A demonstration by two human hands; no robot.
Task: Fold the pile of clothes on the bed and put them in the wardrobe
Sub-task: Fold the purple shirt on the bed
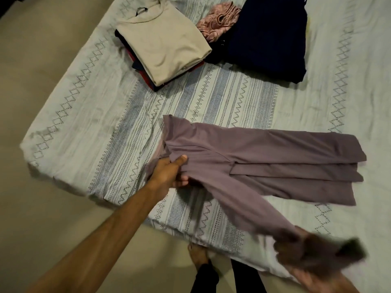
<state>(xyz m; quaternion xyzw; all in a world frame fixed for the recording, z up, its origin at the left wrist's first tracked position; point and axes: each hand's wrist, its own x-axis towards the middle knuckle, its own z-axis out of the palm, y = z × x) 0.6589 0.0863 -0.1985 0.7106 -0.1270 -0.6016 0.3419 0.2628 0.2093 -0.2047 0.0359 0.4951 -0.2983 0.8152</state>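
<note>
A mauve long-sleeved garment (pixel 264 161) lies partly spread on the bed (pixel 84 134), its body running to the right. My left hand (pixel 171 172) grips it near the shoulder, thumb on top of the cloth. My right hand (pixel 300 248), blurred by motion at the lower right, holds the end of one sleeve, which stretches down off the garment toward the bed's near edge. Farther back sits a folded stack topped by a beige shirt (pixel 163 43), with dark and red items under it.
A dark navy garment (pixel 268 37) lies at the back right, with a crumpled pink piece (pixel 220 20) beside it. The patterned bedsheet is bare between the stacks and the mauve garment. Beige floor (pixel 31 70) borders the bed on the left. My foot (pixel 198 256) stands by the near edge.
</note>
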